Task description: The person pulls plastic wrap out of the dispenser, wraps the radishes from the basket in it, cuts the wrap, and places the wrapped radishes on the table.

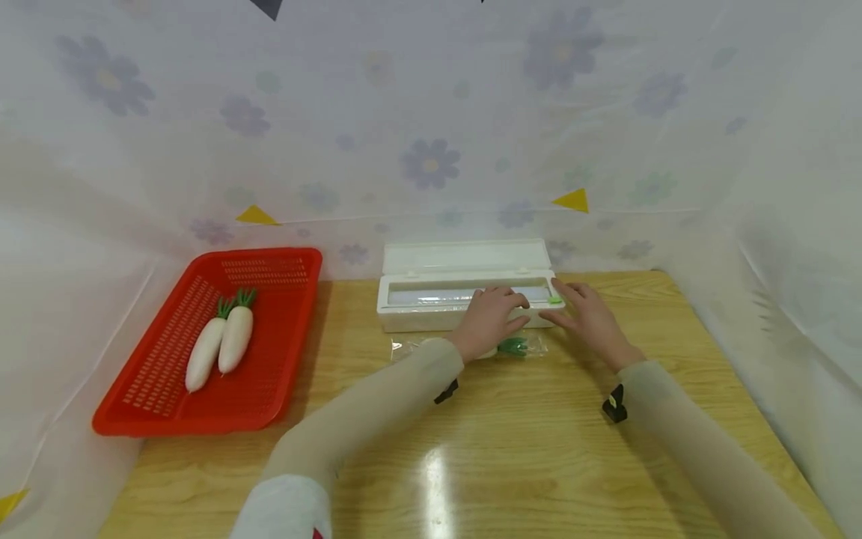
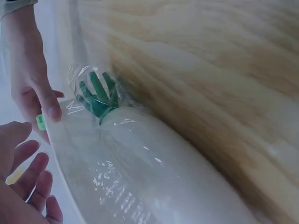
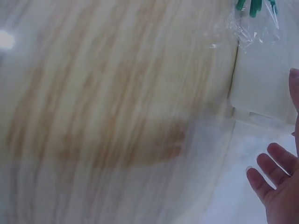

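A white cling film dispenser stands on the table with its lid raised at the back. At the right end of its cutting rail sits a small green slider. My right hand holds that end, thumb on the front wall and index finger round the corner, other fingers spread. Above the right half of the dispenser is my left hand, its fingers loosely bent and holding nothing. A white radish with green leaves, wrapped in clear film, lies against the dispenser's front; my left hand mostly hides it in the head view.
To the left, a red plastic basket contains two white radishes with green tops. The wooden table runs up to a flower-patterned curtain at the back, with pale sheeting at both sides.
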Available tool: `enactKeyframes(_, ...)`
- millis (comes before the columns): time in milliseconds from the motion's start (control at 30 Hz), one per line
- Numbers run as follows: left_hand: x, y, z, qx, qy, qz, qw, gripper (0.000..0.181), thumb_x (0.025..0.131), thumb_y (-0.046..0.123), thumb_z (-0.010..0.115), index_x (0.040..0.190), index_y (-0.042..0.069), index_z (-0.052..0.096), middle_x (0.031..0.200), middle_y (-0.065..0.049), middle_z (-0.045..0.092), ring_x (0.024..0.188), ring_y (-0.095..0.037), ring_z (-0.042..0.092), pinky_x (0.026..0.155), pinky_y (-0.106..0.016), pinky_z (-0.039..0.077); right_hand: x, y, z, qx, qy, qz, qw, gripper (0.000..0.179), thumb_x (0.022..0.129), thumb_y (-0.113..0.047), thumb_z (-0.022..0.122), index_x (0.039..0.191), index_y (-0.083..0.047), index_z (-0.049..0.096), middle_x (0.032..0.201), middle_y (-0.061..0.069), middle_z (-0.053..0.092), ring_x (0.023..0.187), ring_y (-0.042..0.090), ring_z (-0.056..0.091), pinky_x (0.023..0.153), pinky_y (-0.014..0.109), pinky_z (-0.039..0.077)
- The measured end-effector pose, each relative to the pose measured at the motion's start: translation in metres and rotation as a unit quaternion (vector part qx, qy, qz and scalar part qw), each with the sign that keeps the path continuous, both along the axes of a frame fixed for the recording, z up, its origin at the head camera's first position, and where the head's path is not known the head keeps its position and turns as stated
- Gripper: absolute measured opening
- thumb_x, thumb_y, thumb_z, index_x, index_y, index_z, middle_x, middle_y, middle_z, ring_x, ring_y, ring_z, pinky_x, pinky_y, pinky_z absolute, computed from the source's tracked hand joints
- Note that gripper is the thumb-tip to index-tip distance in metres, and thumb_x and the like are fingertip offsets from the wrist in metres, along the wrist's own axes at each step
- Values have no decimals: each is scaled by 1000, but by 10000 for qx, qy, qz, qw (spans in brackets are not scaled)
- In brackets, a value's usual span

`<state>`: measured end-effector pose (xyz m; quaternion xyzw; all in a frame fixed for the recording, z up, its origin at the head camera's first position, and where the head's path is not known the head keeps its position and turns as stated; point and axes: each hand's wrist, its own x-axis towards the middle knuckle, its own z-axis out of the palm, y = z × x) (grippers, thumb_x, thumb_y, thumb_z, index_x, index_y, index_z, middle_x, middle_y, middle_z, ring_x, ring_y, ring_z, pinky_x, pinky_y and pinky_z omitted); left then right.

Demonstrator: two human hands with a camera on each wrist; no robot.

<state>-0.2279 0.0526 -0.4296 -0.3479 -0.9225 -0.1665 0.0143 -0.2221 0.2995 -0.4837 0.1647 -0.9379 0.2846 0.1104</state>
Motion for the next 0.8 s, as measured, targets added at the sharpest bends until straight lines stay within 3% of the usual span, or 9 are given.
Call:
enactKeyframes(267, -18, 38, 0, 65, -158, 434, 9989, 32, 106, 41, 59, 130, 24, 71, 123, 5, 70, 109, -17, 60, 98, -41, 49, -1, 3, -6, -361, -50, -44, 9993, 71, 96, -22, 78, 155, -2, 45, 144, 30, 51, 132, 51, 45, 107, 70, 35)
enactKeyframes(533, -21, 58, 2, 66, -207, 379, 9990, 31, 107, 43, 58, 127, 24, 72, 121, 5, 70, 111, -17, 59, 100, -42, 47, -4, 4, -9, -382, 125, 122, 9991, 68, 94, -12, 78, 152, 3, 46, 138, 29, 55, 123, 47, 50, 102, 66, 39)
enactKeyframes(800, -23, 67, 4, 174, -277, 400, 9987, 25, 106, 39, 61, 121, 26, 75, 115, 7, 70, 107, -16, 58, 99, -41, 46, -5, 6, -5, -400, -59, 166, 9990, 61, 96, -16, 77, 149, -1, 49, 139, 27, 56, 124, 46, 50, 103, 65, 39)
